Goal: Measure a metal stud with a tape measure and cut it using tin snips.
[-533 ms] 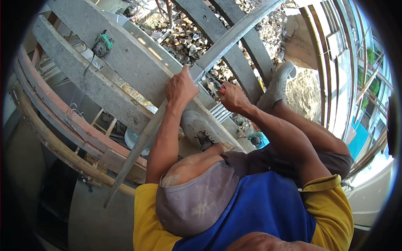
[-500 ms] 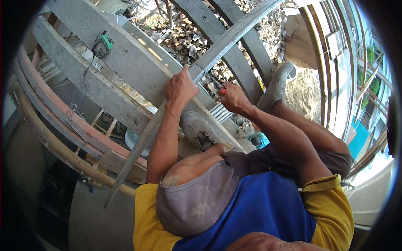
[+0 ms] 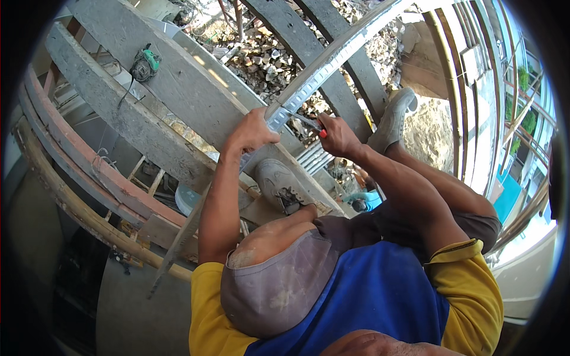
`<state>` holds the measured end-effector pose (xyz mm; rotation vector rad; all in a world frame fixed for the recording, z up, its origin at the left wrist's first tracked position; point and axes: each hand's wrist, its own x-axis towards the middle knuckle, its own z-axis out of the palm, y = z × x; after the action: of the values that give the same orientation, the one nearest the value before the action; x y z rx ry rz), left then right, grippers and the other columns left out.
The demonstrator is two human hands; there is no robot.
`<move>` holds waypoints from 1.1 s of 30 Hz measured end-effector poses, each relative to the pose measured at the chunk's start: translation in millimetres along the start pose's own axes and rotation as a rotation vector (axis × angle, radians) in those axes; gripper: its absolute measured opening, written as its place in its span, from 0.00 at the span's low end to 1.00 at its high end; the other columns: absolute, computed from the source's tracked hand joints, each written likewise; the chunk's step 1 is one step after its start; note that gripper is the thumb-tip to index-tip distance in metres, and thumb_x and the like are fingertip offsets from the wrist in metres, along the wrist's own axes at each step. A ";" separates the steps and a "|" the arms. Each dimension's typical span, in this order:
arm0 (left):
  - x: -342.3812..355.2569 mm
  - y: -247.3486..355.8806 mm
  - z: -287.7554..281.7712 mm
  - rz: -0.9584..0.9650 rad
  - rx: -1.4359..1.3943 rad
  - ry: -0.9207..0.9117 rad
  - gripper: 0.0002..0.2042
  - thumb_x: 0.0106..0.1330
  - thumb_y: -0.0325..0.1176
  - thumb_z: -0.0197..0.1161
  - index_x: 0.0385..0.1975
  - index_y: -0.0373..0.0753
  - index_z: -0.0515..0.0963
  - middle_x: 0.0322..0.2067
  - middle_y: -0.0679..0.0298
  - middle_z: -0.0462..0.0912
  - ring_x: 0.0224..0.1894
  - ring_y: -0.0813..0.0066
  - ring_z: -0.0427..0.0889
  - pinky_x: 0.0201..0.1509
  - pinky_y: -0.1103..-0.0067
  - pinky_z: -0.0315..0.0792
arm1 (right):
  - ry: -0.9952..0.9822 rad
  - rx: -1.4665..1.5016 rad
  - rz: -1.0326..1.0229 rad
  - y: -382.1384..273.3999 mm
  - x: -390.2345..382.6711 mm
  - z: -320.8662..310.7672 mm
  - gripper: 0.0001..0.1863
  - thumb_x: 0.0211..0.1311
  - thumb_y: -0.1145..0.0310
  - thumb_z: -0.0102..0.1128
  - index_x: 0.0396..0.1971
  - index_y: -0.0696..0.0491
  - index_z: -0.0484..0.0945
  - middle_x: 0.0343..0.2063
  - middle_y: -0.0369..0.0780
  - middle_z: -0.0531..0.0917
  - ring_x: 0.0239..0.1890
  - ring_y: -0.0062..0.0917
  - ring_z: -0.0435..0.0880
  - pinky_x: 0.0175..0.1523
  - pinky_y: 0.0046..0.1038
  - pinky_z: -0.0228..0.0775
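Clasping a long, dimpled metal strip (image 3: 320,72) in the left hand (image 3: 254,132), with fingers curled around it. Set slantwise, running from lower left, behind the left forearm, across the wide gray plank (image 3: 172,77) and on toward upper right, above two darker planks (image 3: 285,35). Gripping a red-handled tool (image 3: 323,133) in the right hand (image 3: 339,136), with fingers folded round the handle and with the metal end aimed at the strip, near the left hand; impossible to tell whether touching. Seen on the wide plank, well left of both hands, with a dark cord trailing down: a green-and-dark device (image 3: 146,63). Below, through the gaps: pale rubble (image 3: 267,53). Beside the wide plank: a gray shoe (image 3: 279,181).
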<state>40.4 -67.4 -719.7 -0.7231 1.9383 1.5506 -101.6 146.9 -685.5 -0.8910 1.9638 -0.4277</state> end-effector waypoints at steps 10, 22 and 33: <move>-5.0 14.4 14.1 -0.100 -0.030 0.147 0.29 0.43 0.36 0.69 0.46 0.26 0.73 0.34 0.45 0.82 0.37 0.57 0.84 0.42 0.70 0.76 | -0.002 -0.067 0.223 -23.5 -14.1 -4.3 0.10 0.61 0.69 0.51 0.35 0.60 0.70 0.30 0.58 0.80 0.37 0.56 0.79 0.43 0.51 0.69; -39.1 79.4 -8.0 -0.213 0.207 0.469 0.27 0.50 0.39 0.68 0.49 0.35 0.70 0.35 0.44 0.83 0.40 0.44 0.82 0.45 0.60 0.75 | -0.104 -0.074 0.305 -70.2 -6.6 -49.6 0.17 0.63 0.61 0.57 0.39 0.60 0.68 0.32 0.57 0.79 0.40 0.54 0.78 0.45 0.48 0.67; -92.2 107.6 -49.8 -0.200 0.343 0.863 0.22 0.51 0.37 0.71 0.44 0.37 0.73 0.34 0.51 0.84 0.36 0.50 0.84 0.39 0.63 0.77 | 0.100 0.006 0.033 20.1 -27.1 -33.3 0.18 0.60 0.63 0.62 0.43 0.58 0.69 0.34 0.51 0.76 0.38 0.48 0.76 0.46 0.41 0.67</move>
<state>25.3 -89.1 -571.9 -1.5361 2.5197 0.7809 -129.4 178.7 -663.9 -0.8471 2.0646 -0.4669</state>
